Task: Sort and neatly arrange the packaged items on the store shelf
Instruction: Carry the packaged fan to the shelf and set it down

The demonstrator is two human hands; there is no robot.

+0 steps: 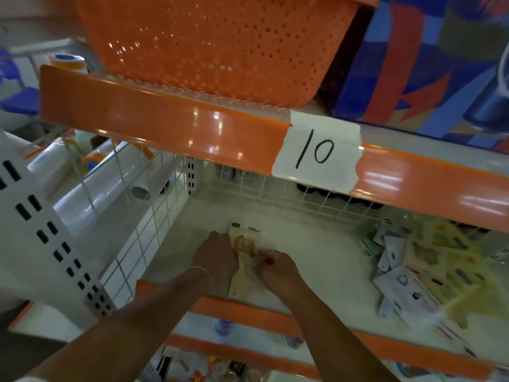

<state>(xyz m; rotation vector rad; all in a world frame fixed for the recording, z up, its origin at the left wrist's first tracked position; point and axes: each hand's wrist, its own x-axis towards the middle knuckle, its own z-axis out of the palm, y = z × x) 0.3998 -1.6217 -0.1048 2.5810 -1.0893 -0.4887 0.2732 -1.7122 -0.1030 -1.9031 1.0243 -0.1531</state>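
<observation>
Setting: store shelving with orange front strips fills the frame; the white shelf [316, 244] in the lower middle carries the goods, fenced at its back and left by a white wire grid [154, 216].
Far left: beyond the grid, in the left middle of the frame, white rolls [91, 188] lie in a neighbouring compartment; a white slotted upright [52, 235] runs down the left edge.
Upper shelf: an orange perforated basket [220, 42] sits at the top centre, its contents not visible; beside it at the upper right stands a blue and red printed box [429, 59].
Label: a white paper tag reading 10 [316, 150] is stuck on the upper shelf's orange strip, right of centre.
Left hand [216, 255]: at lower centre, resting on the left edge of a long beige packaged item [245, 268]; fingers bent over that edge, though whether they grip or only press I cannot tell.
Packaged item: lies flat on the shelf, lengthwise front to back, between both hands.
Right hand [278, 268]: just right of the pack, fingers curled and pinching its right edge.
Right side: a loose heap of packaged cards [418, 266], white and yellow-green, lies overlapping at the lower right, well apart from the hands; details blurred.
Below: lower shelf goods show dimly at the bottom edge.
</observation>
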